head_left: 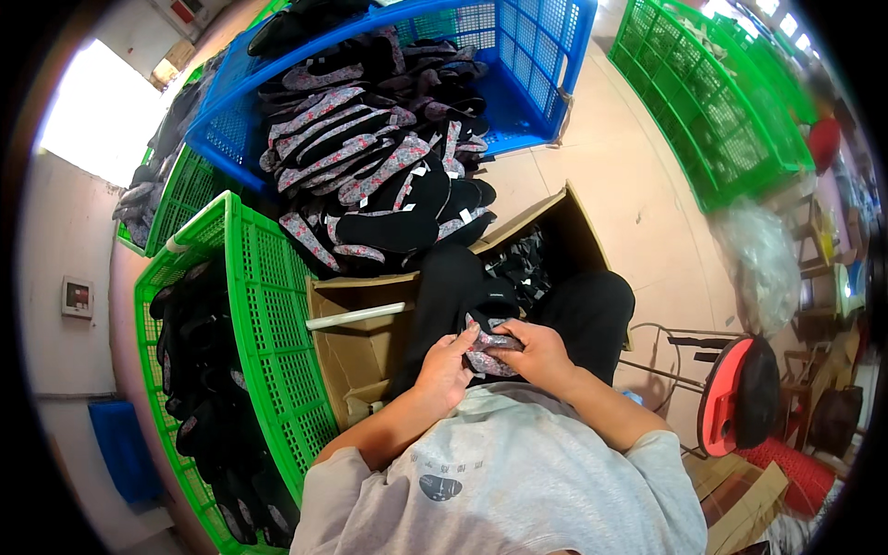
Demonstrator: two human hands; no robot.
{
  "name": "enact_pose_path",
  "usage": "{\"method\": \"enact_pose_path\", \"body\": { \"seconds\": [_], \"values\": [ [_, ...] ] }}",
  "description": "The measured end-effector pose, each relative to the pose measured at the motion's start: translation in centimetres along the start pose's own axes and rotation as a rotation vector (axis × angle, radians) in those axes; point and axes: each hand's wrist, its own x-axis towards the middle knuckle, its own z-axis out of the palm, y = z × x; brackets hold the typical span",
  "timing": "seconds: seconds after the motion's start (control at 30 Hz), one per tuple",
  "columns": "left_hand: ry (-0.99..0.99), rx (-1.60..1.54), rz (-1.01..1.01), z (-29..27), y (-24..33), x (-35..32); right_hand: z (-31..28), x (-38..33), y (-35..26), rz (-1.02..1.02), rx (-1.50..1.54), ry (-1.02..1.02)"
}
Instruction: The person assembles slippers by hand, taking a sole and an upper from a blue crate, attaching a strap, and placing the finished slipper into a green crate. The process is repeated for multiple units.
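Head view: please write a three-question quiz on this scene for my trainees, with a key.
1. Which hands touch the small grey-and-pink floral fabric piece?
2. True or false: the blue mesh-sided plastic crate is empty.
3. The rectangular mesh-sided plastic crate immediately to the person's left is: A red, B green, C white.

Key: 1. Both, left hand and right hand. 2. False; it holds black-and-floral fabric pieces. 3. B.

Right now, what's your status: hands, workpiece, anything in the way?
Left hand and right hand pinching floral-print fabric piece. Piece bunched, partly covered. Open cardboard box just beyond.
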Motion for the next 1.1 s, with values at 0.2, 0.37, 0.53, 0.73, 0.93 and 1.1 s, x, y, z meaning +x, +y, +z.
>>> {"method": "enact_pose_path", "body": {
  "seconds": [0.2, 0.37, 0.53, 0.73, 0.93, 1.1],
  "values": [
    [0.034, 0.070, 0.133, -2.8, 1.3, 1.4, 2.2, 2.3, -0.3, 0.009, -0.070, -0.175],
    [0.099, 0.315, 0.548, -3.8, 0.9, 3.8, 2.4, 5.9, -0.2, 0.177, 0.057, -0.315],
    [0.169, 0.729, 0.701, -3.1, 2.1, 4.3, 3.0, 7.4, 0.5, 0.192, 0.085, -0.266],
    [0.173, 1.286, 1.022, -2.9, 3.2, 2.1, 4.3, 7.5, 1.0, 0.185, 0.025, -0.203],
    [0.215, 1.065, 0.904, -2.6, 2.7, 1.3, 4.8, 9.2, 1.9, 0.335, 0.379, -0.144],
    [0.002, 0.532, 0.576, -6.0, 0.0, 3.3, 4.1, 11.0, 2.1, 0.537, 0.706, -0.190]
  ]
}}
